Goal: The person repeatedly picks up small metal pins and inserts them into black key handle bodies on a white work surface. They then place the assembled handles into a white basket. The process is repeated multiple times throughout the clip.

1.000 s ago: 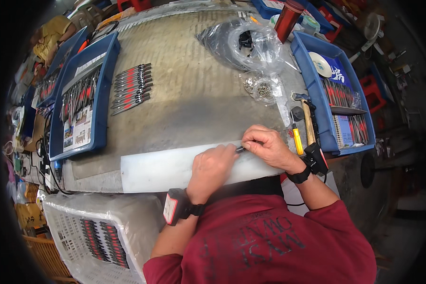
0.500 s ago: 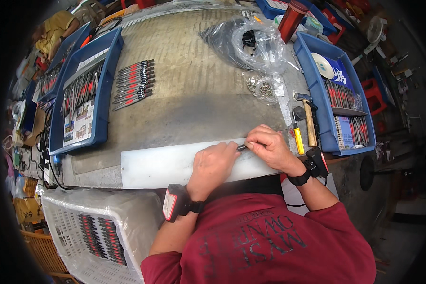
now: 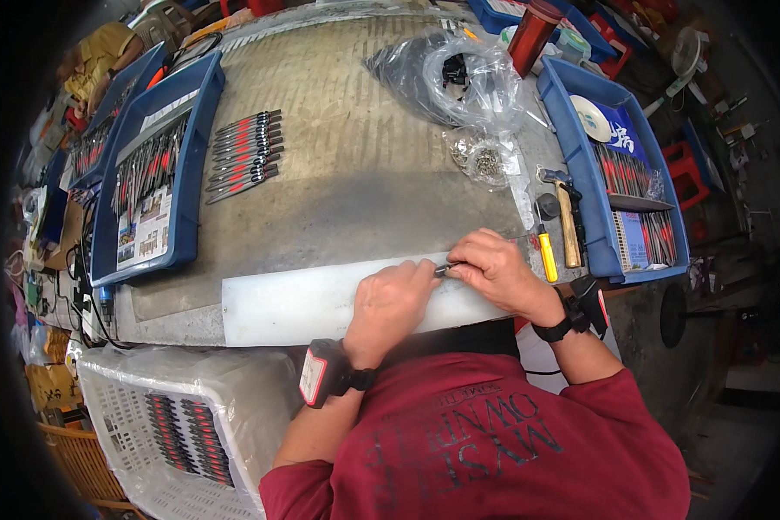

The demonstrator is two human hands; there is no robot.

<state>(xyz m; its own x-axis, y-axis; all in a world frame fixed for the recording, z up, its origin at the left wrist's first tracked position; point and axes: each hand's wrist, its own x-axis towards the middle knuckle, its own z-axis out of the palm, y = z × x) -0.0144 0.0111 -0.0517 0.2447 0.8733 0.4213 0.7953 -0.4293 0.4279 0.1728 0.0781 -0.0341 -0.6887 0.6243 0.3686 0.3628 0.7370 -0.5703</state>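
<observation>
My left hand [image 3: 393, 302] and my right hand [image 3: 496, 269] meet over a white board [image 3: 273, 305] along the near table edge. Between their fingertips shows a small dark piece [image 3: 442, 270]. Both hands are closed around it, the left at one end and the right pinching the other. Most of the piece is hidden by fingers, so its kind cannot be made out. Farther left on the table lies a row of slim red-and-black pen-shaped tools [image 3: 248, 149].
Blue trays of similar tools flank the table, one left [image 3: 182, 208] and one right [image 3: 611, 276]. A hammer [image 3: 568, 227], a yellow-handled tool [image 3: 547, 257], a bag of small metal parts [image 3: 487, 162] and a clear bag [image 3: 416, 82] lie right. A white crate [image 3: 130, 381] stands near left.
My hands stay in almost the same place on the dark piece. The right fingers and wrist have shifted slightly; the rest looks unchanged.
</observation>
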